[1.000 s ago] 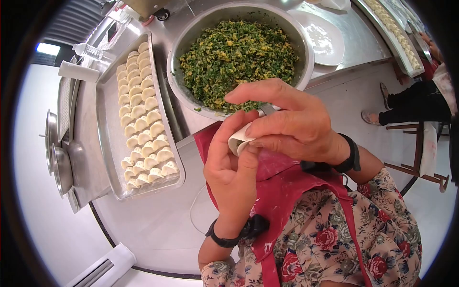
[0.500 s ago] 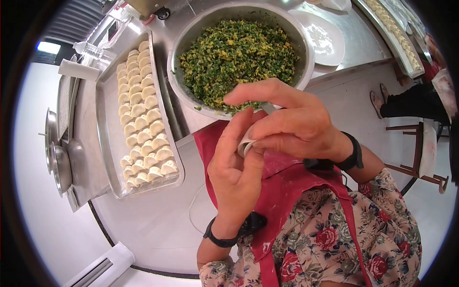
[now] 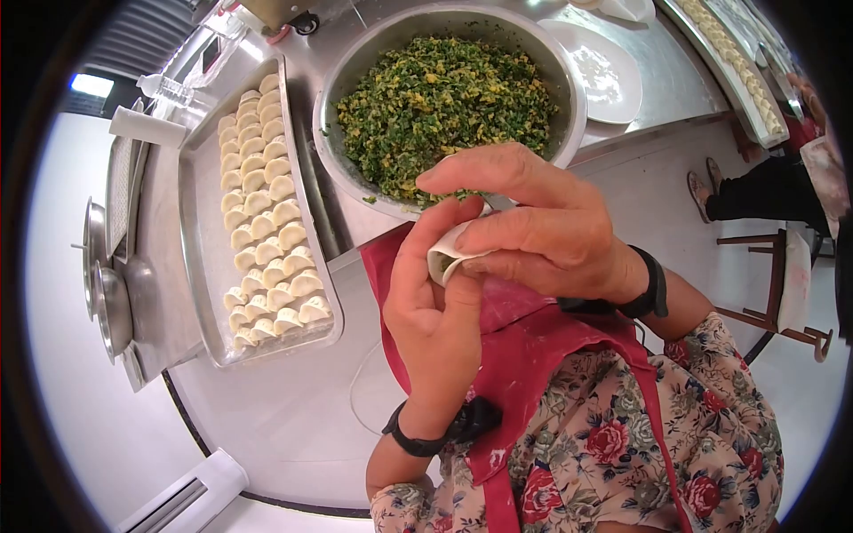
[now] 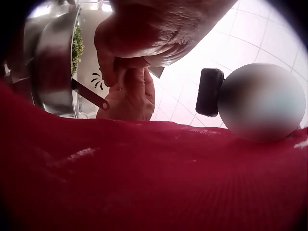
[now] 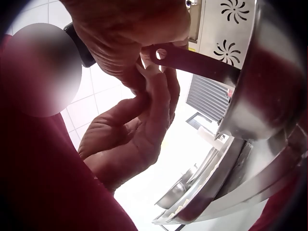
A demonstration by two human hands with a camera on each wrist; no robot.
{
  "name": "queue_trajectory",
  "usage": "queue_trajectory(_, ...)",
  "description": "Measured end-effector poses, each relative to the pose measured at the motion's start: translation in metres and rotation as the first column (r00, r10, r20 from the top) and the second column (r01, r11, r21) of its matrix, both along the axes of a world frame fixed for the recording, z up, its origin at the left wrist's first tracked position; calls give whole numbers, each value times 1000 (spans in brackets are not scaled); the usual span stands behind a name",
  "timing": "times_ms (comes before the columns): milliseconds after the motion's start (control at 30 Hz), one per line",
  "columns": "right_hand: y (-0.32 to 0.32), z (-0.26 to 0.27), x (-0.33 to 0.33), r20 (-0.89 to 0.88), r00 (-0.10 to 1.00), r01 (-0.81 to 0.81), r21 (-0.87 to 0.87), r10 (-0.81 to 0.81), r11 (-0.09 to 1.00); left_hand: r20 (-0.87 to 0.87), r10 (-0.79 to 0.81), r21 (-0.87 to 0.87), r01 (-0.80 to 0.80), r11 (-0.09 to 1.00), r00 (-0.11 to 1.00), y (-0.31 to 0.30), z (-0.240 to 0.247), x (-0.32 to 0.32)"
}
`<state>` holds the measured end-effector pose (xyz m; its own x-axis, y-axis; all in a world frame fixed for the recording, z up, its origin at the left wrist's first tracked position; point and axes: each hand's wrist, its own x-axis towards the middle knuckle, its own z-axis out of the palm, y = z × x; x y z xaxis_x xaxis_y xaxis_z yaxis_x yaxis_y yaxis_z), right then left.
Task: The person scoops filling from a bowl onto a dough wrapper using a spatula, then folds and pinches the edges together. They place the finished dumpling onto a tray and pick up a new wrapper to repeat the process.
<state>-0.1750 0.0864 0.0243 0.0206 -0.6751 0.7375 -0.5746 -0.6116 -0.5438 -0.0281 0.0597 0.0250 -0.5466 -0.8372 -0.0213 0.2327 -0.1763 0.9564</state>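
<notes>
In the head view, a folded dumpling wrapper (image 3: pixel 444 253) sits between both hands in front of the bowl, its near end gaping with a little dark filling inside. My left hand (image 3: pixel 433 306) cradles it from below, thumb on the near side and fingers behind. From the right, my right hand (image 3: pixel 555 235) pinches the wrapper's edge between thumb and fingertips, the index finger stretched out above. Chopped green and yellow filling (image 3: pixel 444 107) heaps up in a large steel bowl (image 3: pixel 573 147). A flat metal handle (image 5: pixel 202 65) sticks out over the bowl's rim, beside my right hand.
Left of the bowl, a metal tray (image 3: pixel 200 266) carries rows of pleated dumplings (image 3: pixel 258 204). A white plate (image 3: pixel 613 75) stands right of the bowl. Farther right are another dumpling tray (image 3: pixel 729 67), a chair (image 3: pixel 791 280) and another person's legs (image 3: pixel 764 195).
My left hand rolled the wrapper rightward, partly hiding it, then turned back so its gaping end shows again. My right hand keeps its pinch. The other person's feet shifted.
</notes>
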Motion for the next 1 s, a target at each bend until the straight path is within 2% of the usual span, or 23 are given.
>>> queue_trajectory(67,0,-1,0,-7,1000,-4,-4,4,1000,121,30,-194,-6,981,992,1,-1,2)
queue_trajectory(167,0,-1,-1,-9,1000,-14,-10,14,1000,175,62,-374,8,927,983,0,-1,1)
queue_trajectory(233,1,0,-1,7,1000,-13,12,13,1000,163,18,-321,36,946,986,-1,-2,4)
queue_trajectory(333,-1,2,5,180,983,-33,46,25,998,138,26,-318,20,948,990,-2,-5,5)
queue_trajectory(433,1,2,-2,44,997,-58,49,56,997,108,-2,-291,34,956,994,-1,-1,2)
queue_trajectory(567,3,-3,-3,82,995,-64,80,58,995,166,-35,-178,65,982,986,-1,3,4)
queue_trajectory(600,3,-3,-1,118,992,-57,78,48,995,36,-73,-24,74,997,997,-2,0,5)
queue_trajectory(667,2,-2,3,180,984,-32,65,19,997,-231,-82,274,146,951,969,-2,-8,5)
queue_trajectory(733,0,-2,8,228,973,7,42,-16,999,-265,-46,299,127,946,963,0,-11,5)
queue_trajectory(833,0,-4,4,49,997,56,-2,-56,998,-252,-34,305,112,946,967,2,-8,2)
queue_trajectory(867,0,-5,4,45,998,47,4,-47,999,-237,-38,300,110,947,971,2,-5,0)
queue_trajectory(967,1,-5,1,39,999,25,21,-25,999,-45,-19,94,23,995,999,3,-3,-3)
queue_trajectory(1000,0,-6,2,41,999,19,26,-20,999,-44,-20,93,24,995,999,3,-3,-2)
